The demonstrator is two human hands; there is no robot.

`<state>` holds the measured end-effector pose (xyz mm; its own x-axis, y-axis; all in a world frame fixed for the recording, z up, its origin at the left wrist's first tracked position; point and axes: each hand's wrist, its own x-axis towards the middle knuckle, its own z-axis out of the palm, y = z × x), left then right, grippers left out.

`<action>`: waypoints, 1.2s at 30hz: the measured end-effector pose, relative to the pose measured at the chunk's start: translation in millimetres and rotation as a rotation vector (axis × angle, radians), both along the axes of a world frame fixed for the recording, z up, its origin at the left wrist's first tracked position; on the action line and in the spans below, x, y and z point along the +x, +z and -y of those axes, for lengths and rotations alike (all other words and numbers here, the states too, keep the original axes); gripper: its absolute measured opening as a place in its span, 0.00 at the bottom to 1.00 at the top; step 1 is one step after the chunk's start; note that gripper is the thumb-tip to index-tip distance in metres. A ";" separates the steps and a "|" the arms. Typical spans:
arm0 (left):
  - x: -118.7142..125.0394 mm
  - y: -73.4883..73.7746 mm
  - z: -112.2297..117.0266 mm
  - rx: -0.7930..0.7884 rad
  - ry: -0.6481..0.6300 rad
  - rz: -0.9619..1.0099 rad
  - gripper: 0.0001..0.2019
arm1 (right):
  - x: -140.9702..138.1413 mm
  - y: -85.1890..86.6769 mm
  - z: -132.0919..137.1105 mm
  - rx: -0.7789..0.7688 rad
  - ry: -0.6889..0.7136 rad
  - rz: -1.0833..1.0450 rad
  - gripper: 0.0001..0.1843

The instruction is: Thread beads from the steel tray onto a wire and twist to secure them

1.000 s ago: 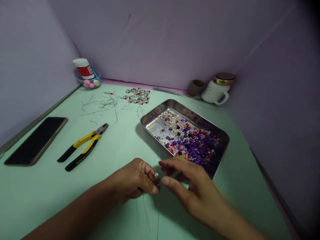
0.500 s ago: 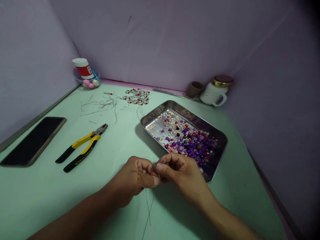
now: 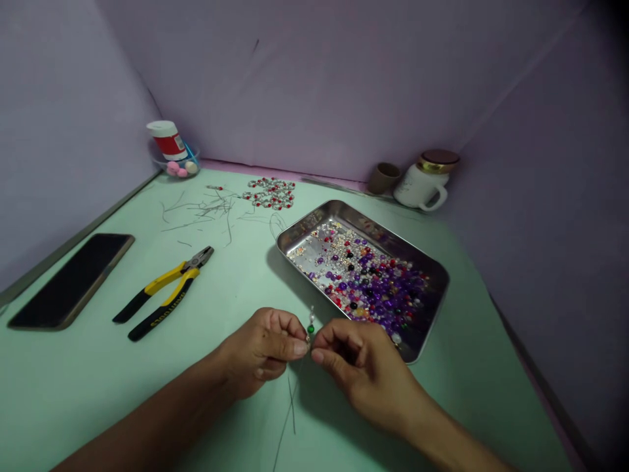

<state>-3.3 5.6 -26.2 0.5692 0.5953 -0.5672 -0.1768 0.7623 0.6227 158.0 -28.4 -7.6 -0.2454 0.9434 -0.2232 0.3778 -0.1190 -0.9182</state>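
Near the front middle of the table, my left hand (image 3: 269, 344) pinches a small beaded wire piece between thumb and forefinger. A green bead (image 3: 310, 329) with clear beads (image 3: 312, 314) above it stands up from the fingertips. Thin wire (image 3: 291, 400) trails down below this hand. Just to the right, my right hand (image 3: 361, 367) has thumb and forefinger closed together beside the beads; whatever lies between those fingertips is too small to make out. Behind it a metal tray (image 3: 295, 263) holds many loose beads (image 3: 388, 288), purple, red, black and clear.
Yellow-black pliers (image 3: 164, 292) and a dark phone (image 3: 73, 282) lie at left. Cut wires (image 3: 211, 208) and red-and-silver beaded work (image 3: 270, 193) lie farther back. A bowl (image 3: 174, 164) holding a white-red bottle (image 3: 168, 141), a brown cup (image 3: 383, 178) and a lidded mug (image 3: 422, 187) line the back.
My right hand has shifted slightly down and away from the beaded piece, uncovering the green bead and the clear beads. My left hand keeps its pinch. The view has shifted slightly.
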 end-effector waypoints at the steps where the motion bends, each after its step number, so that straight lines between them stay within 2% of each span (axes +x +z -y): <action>1: 0.7 -0.1 0.8 0.002 0.013 0.012 0.13 | -0.1 0.4 0.2 0.009 0.005 0.003 0.06; 7: 4.5 0.9 5.6 -0.003 0.084 0.057 0.12 | -2.7 0.0 2.8 0.024 -0.006 -0.017 0.07; 10: 4.4 1.3 4.0 -0.029 0.100 0.058 0.12 | -2.8 -1.7 2.1 -0.030 -0.027 -0.083 0.07; 13: 2.6 1.3 -0.1 -0.079 0.049 0.073 0.12 | -1.7 -0.7 -2.9 -0.138 -0.039 -0.233 0.04; 15: 1.5 1.7 -2.1 -0.108 0.003 0.080 0.12 | -1.3 2.3 -7.5 -0.175 -0.084 -0.330 0.08; 17: 1.2 2.6 -2.6 -0.118 -0.031 0.065 0.12 | -1.9 5.6 -11.1 -0.181 -0.138 -0.365 0.11; 19: 1.8 3.9 -1.5 -0.113 -0.051 0.032 0.13 | -3.3 7.5 -12.8 -0.184 -0.142 -0.357 0.09; 27: 7.2 9.3 5.7 0.161 0.021 -0.199 0.11 | -7.6 5.6 -12.1 -0.200 -0.182 -0.346 0.09; 31: 7.4 10.0 8.3 0.281 0.002 -0.277 0.09 | -7.0 3.7 -12.3 -0.202 -0.190 -0.369 0.08; 36: 7.3 11.2 7.8 0.340 0.044 -0.416 0.05 | -5.5 0.6 -11.1 -0.176 -0.180 -0.422 0.09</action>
<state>4.0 -2.3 -15.0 0.3079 0.8027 -0.5108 0.1103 0.5032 0.8571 152.5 -17.3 -7.0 -0.1857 0.9359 -0.2993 -0.0634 -0.3154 -0.9468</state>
